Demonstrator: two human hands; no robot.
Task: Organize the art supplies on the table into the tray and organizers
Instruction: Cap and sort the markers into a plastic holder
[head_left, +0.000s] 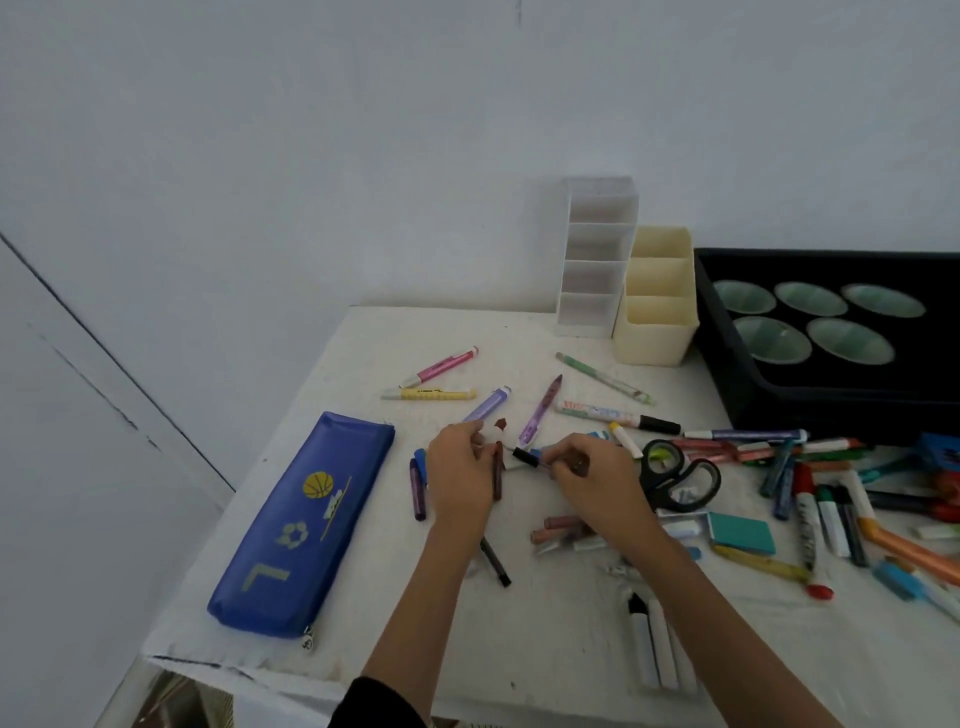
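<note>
My left hand (460, 475) is closed on a brown marker (497, 470) near the table's middle, with a purple pen (488, 406) just beyond its fingers. My right hand (592, 475) grips a black-capped blue marker (527, 457) that points toward the left hand. Several pens, crayons and markers lie scattered around both hands. A white tiered organizer (597, 260) and a cream three-slot organizer (657, 306) stand at the back. The black tray (727, 374) with round green cups sits at the back right.
A blue zip pencil case (306, 519) lies at the left. Black scissors (675, 475) rest right of my right hand, beside a teal eraser (742, 532) and a dense pile of markers (831, 499). White sticks (657, 644) lie near the front edge.
</note>
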